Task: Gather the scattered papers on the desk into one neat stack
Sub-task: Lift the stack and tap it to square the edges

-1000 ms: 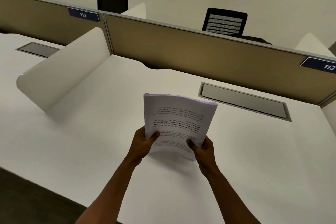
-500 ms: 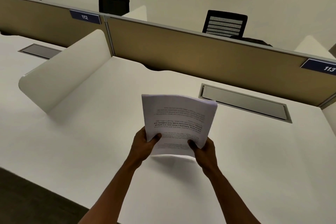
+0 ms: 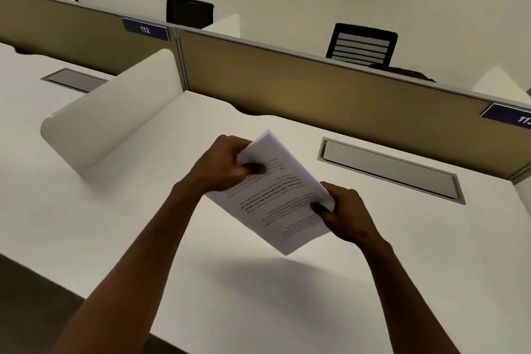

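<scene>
Paper stack point(image 3: 275, 198) now rotated diagonal, printed face up, off desk point(image 3: 86, 224).

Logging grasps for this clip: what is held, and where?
A stack of printed papers, off the desk: left hand at its far-left edge, right hand at its right edge.

A tan partition point(image 3: 330, 95) stood behind, bearing a blue label "112" point(image 3: 145, 29). A grey cable hatch point(image 3: 390, 171) lay closed. Black chairs point(image 3: 362, 44) stood beyond.
</scene>
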